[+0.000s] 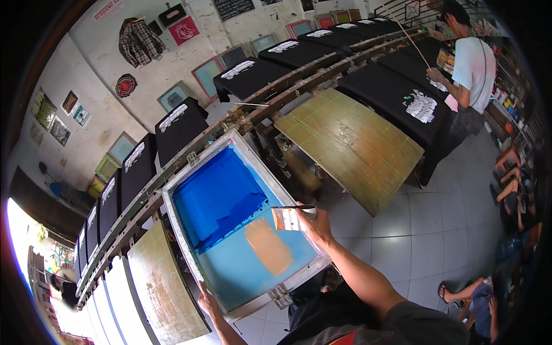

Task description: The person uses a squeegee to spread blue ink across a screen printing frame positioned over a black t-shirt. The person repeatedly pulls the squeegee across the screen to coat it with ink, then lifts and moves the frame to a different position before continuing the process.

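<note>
Workshop with a scuffed wall (172, 63), printing frame (247, 309) before me

The frame sits between two brownish boards (356, 144), blue paint (221, 192) across its far half. My right hand (313, 223) grasps a small pale tool (287, 219) above its right side; my left hand (208, 302) touches its left edge, whether gripping I can't tell. Beyond lie black shirts (181, 135); a person (474, 75) stands rightward.

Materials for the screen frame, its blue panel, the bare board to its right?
Screen frame: wood or metal, can't tell which; pale, scuffed, stained finish.
Blue panel: likely stretched mesh, given its flat, taut look inside the frame; weave not resolvable.
Bare board: possibly coated wood or composite; slight sheen, worn brown patches, faint grid lines.
</note>
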Available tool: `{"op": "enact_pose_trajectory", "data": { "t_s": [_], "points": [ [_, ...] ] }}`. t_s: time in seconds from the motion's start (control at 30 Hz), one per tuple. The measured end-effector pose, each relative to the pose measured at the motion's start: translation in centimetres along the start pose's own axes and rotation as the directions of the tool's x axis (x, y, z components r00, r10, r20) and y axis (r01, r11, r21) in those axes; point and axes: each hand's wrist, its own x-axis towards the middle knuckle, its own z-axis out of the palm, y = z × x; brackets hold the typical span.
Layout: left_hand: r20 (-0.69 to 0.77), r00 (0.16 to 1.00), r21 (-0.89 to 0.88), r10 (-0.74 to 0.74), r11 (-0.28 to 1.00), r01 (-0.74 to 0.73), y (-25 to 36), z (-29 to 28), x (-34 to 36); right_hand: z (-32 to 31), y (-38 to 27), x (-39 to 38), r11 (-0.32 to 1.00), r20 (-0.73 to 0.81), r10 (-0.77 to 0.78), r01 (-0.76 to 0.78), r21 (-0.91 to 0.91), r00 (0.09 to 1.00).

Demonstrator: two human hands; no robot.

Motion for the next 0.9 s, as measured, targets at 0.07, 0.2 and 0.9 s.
{"op": "enact_pose_trajectory", "data": {
  "t_s": [0.07,0.2,0.9],
  "points": [
    [0.026,1.000,-0.028,-0.012,1.000,0.013,0.7,0.0,-0.5,0.0,0.3,0.3,0.999,-0.011,-0.019,0.019,-0.029,1.000],
    [0.029,0.999,-0.077,0.021,0.997,-0.019,-0.7,-0.4,0.1,0.4,-0.3,-0.1,0.997,-0.008,-0.034,0.034,-0.071,0.999],
    [0.006,0.999,-0.041,0.045,0.998,-0.044,-0.9,0.2,0.3,-0.3,-0.7,-0.3,0.996,0.056,0.048,-0.044,-0.083,0.997]
  ]
}}
